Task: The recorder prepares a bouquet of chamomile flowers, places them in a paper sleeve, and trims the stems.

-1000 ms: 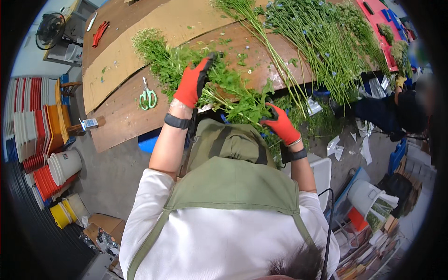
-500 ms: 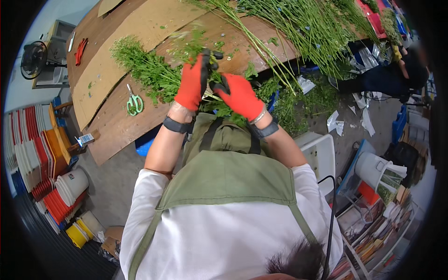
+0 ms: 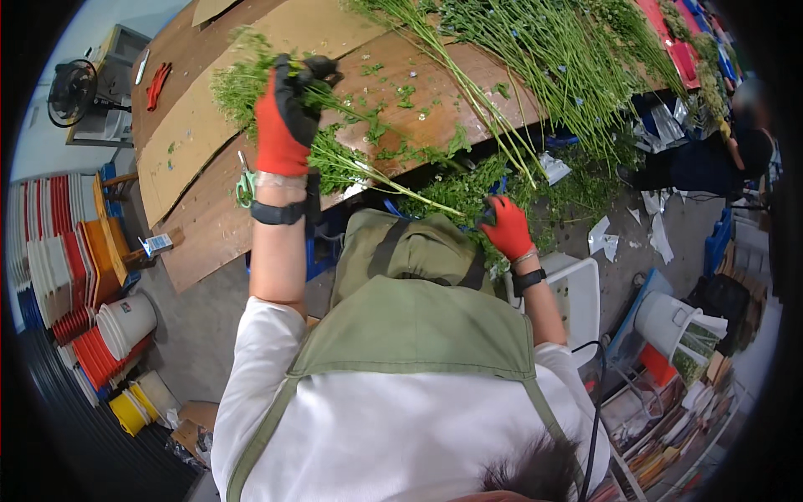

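My left hand [image 3: 287,117], in a red and black glove, is raised over the table at the left. Its fingers are closed round a leafy flower stem [image 3: 347,107] that sticks out to the right. Below it a bunch of leafy stems [image 3: 393,181] lies across the table's near edge, cut ends toward my lap. A feathery flower bunch [image 3: 238,88] lies just behind my left hand. My right hand [image 3: 507,229], gloved alike, is low beside my right thigh with curled fingers. Green leaves show under it; what it grips is hidden.
Green-handled scissors [image 3: 245,186] lie left of my left wrist. Long stems [image 3: 544,63] cover the table's far right. Leaf trimmings [image 3: 577,197] and foil scraps [image 3: 602,238] litter the floor at the right. A white plastic chair [image 3: 577,293] stands by my right arm. Another person [image 3: 711,159] is at far right.
My hands have parted: the left has gone up and left with the flower stem, the right down and right toward my lap. The bunch of stems between them now shows.
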Available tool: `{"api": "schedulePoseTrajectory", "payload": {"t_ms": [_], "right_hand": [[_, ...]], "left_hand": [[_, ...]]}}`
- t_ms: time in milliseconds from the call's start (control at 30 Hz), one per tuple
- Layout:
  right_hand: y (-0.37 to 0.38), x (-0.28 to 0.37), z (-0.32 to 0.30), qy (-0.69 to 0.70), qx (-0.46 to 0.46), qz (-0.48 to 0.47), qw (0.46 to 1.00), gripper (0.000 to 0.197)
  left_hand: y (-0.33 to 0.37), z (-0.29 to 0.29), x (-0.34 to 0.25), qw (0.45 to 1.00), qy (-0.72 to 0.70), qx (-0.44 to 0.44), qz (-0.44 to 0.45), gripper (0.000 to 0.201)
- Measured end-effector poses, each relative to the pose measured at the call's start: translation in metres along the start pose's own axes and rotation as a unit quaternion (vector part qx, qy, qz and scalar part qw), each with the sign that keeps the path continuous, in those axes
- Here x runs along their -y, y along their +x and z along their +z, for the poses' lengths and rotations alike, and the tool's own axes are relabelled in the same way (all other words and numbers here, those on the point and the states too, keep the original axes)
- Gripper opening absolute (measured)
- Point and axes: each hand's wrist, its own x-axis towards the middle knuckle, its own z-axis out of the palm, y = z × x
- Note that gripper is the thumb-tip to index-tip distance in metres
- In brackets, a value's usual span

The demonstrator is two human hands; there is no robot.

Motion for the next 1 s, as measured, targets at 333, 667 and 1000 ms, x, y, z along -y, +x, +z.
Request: {"api": "schedulePoseTrajectory", "payload": {"t_ms": [333,667,1000], "right_hand": [[0.068,0.099,-0.034,0.255,-0.046,-0.083,0.962,0.054],[0.064,0.051,0.031,0.285,-0.128,-0.107,0.944,0.041],[0.068,0.076,-0.02,0.419,-0.044,-0.145,0.895,0.044]], "left_hand": [[-0.13,0.105,-0.01,0.915,0.33,0.119,0.2,0.034],[-0.145,0.133,-0.06,0.932,0.23,0.151,0.237,0.06],[-0.134,0.143,-0.085,0.921,0.248,0.246,0.172,0.059]]}}
